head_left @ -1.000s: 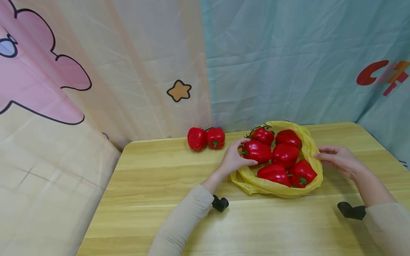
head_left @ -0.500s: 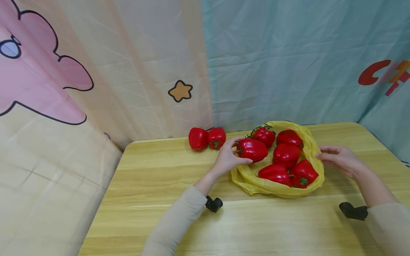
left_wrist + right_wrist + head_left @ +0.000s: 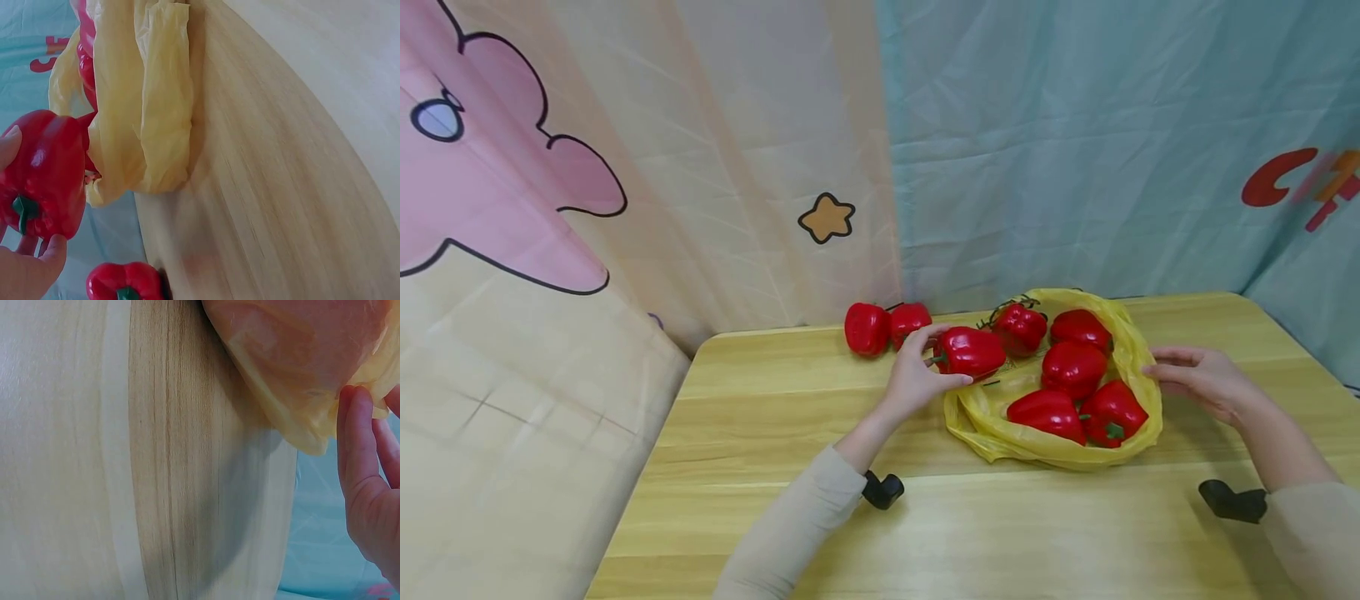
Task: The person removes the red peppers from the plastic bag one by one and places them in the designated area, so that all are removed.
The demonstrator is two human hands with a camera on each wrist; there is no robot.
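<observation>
No proper words readable tbh, just a red C-like shape (image 3: 1262,190) on the teal curtain (image 3: 1075,150), with some cut-off orange-and-red lettering (image 3: 1336,177) beside it.

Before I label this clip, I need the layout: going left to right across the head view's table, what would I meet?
Leftmost red bell pepper, left hand, held red bell pepper, yellow plastic bag, right hand.

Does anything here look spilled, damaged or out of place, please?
Nothing stands out. The red pepper in the left hand and those in the yellow bag show no visible damage; two more peppers sit together near the back of the table. The bag is just crumpled.
</observation>
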